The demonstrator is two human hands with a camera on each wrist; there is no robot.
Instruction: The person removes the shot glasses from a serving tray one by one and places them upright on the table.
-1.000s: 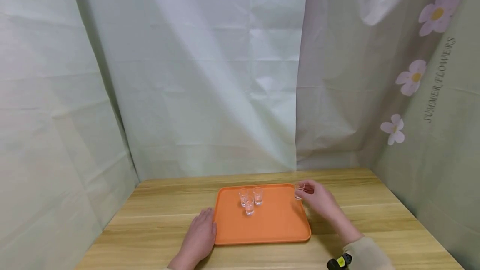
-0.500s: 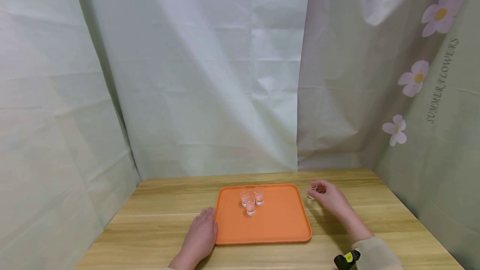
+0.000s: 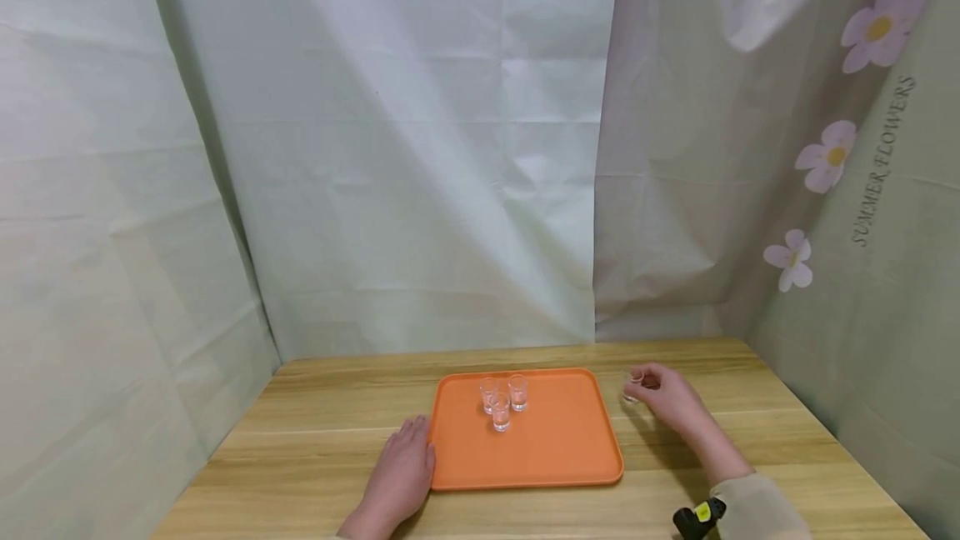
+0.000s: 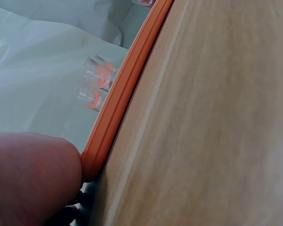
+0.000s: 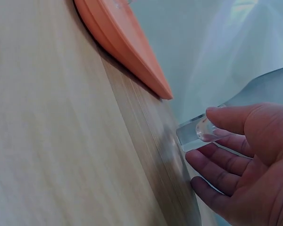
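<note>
An orange tray (image 3: 555,448) lies on the wooden table. Three clear shot glasses stand close together on its back left part, the front one (image 3: 500,415) nearest to me. My left hand (image 3: 397,473) lies at the tray's left edge; in the left wrist view its thumb (image 4: 37,174) touches the tray's corner. Right of the tray, my right hand (image 3: 671,402) pinches another clear shot glass (image 3: 632,392) between thumb and fingers. In the right wrist view that shot glass (image 5: 191,134) has its thick base at or very near the table surface.
The wooden table (image 3: 322,423) extends on both sides of the tray. Pale curtains (image 3: 420,190) hang behind and on both sides, the right one printed with flowers. A black device with a yellow label (image 3: 701,515) sits on the right wrist.
My right hand has carried its shot glass rightward from over the tray's back right corner and lowered it to the table beside the tray. The left hand and three glasses stay put.
</note>
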